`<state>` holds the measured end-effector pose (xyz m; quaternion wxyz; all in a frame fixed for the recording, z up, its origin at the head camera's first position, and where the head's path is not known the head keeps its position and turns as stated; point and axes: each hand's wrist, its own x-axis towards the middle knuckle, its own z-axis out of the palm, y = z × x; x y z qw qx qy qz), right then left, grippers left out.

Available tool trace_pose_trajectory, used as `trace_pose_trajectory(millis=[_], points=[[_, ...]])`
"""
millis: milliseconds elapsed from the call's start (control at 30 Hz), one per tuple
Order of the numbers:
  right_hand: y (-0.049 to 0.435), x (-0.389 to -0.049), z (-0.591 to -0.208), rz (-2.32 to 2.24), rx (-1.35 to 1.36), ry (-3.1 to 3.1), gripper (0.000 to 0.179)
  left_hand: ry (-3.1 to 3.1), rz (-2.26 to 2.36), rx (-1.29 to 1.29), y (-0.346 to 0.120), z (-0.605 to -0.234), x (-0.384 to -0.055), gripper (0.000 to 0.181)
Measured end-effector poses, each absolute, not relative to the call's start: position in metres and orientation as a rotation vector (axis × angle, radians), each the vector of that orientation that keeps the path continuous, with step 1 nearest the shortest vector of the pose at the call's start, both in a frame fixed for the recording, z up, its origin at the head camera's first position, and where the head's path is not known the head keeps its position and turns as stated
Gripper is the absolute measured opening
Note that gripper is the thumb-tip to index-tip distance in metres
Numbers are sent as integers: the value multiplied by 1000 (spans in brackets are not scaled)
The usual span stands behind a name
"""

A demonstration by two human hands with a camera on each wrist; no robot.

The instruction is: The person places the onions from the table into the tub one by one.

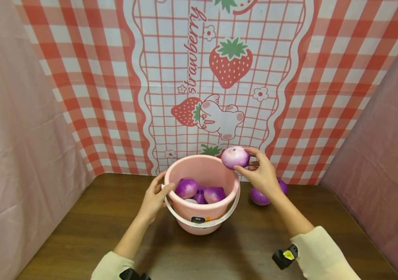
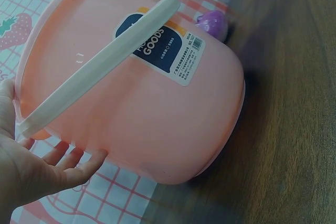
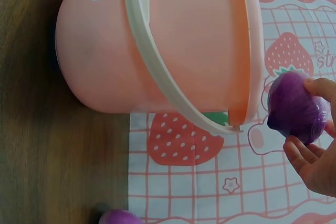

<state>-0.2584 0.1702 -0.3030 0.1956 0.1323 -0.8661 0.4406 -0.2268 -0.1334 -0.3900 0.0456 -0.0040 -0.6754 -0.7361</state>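
Note:
A pink bucket stands upright on the table, several purple onions inside it. At its left side my left hand holds the rim, thumb over the edge and fingers along the outer wall; the left wrist view shows these fingers against the bucket. My right hand grips a purple-and-white onion between thumb and fingers, just above the right rim. In the right wrist view the held onion is beyond the bucket's mouth. The bucket's white handle hangs down in front.
Two more onions sit on the brown wooden table right of the bucket, partly behind my right forearm. A strawberry-print checked cloth hangs behind, and pink curtains flank both sides.

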Motion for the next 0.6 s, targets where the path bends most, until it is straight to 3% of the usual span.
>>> trace_pose_trajectory(millis=[600], points=[[153, -256, -300, 1270, 395, -2458, 65, -2056, -2258, -21, -134, -390, -226, 56]])
